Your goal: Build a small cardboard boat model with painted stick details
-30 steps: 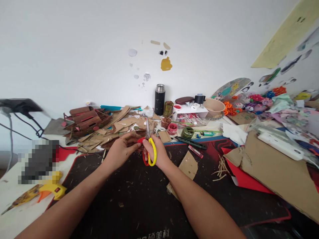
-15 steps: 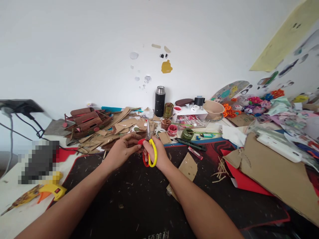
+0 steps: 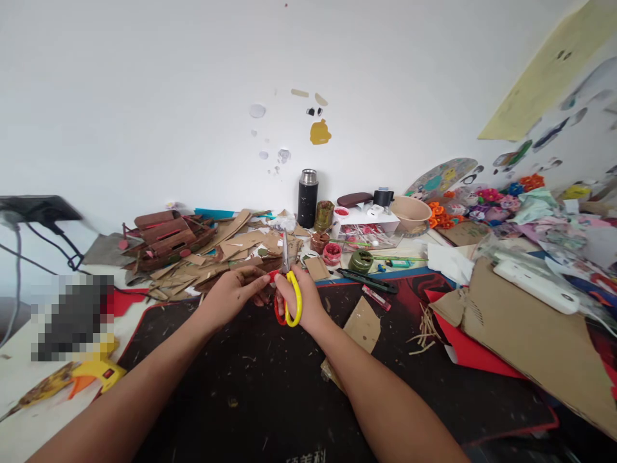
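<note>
In my right hand (image 3: 308,297) is a pair of scissors (image 3: 295,302) with one yellow and one red handle loop. Their blades point up and away from me, close together. My left hand (image 3: 234,292) pinches a small red piece (image 3: 273,275), probably paper, right beside the scissors; my fingers cover much of it, and I cannot tell whether the blades touch it. Both hands are above the dark mat (image 3: 231,392). Just beyond them lies a heap of cardboard scraps (image 3: 241,244).
A brown model boat (image 3: 168,238) stands at the back left, a yellow glue gun (image 3: 103,372) at the near left. Behind my hands are a black thermos (image 3: 307,200) and paint jars (image 3: 331,253). Cardboard sheets (image 3: 530,341) over red paper (image 3: 475,350) lie on the right.
The whole view has shifted slightly. My left fingertips are a little differently placed on the red piece, less of which shows now. Both hands keep their hold.
</note>
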The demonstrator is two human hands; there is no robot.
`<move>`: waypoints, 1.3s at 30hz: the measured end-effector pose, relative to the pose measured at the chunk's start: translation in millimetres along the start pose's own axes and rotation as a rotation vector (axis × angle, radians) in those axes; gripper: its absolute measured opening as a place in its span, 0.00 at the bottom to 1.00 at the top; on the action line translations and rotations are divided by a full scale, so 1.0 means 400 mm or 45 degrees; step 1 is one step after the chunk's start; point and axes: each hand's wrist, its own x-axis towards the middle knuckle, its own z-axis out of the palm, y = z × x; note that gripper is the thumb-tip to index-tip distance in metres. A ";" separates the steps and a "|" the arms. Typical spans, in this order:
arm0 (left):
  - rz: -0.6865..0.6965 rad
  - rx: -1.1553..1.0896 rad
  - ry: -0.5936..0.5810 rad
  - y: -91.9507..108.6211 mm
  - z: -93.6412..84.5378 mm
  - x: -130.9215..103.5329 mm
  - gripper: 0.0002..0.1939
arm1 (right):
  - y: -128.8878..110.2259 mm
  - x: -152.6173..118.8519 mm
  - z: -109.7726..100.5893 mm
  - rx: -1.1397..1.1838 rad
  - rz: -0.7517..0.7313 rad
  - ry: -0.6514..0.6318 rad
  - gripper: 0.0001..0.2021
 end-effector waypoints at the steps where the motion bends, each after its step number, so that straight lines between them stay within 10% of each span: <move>1: -0.001 0.006 0.001 0.001 0.001 0.000 0.24 | 0.002 0.000 0.001 -0.005 0.006 -0.001 0.20; 17: 0.067 -0.045 0.242 0.016 -0.046 -0.002 0.23 | -0.027 -0.009 0.006 0.206 0.065 -0.079 0.28; 23: 0.539 0.803 0.729 0.016 -0.105 -0.031 0.13 | -0.031 -0.018 0.007 0.248 0.115 -0.229 0.33; 32: 1.285 1.475 0.562 -0.054 -0.195 -0.035 0.11 | -0.015 -0.035 0.021 0.295 0.169 -0.582 0.40; 39: 1.387 1.590 0.569 -0.063 -0.218 -0.038 0.14 | -0.016 -0.048 0.026 0.342 0.248 -0.683 0.42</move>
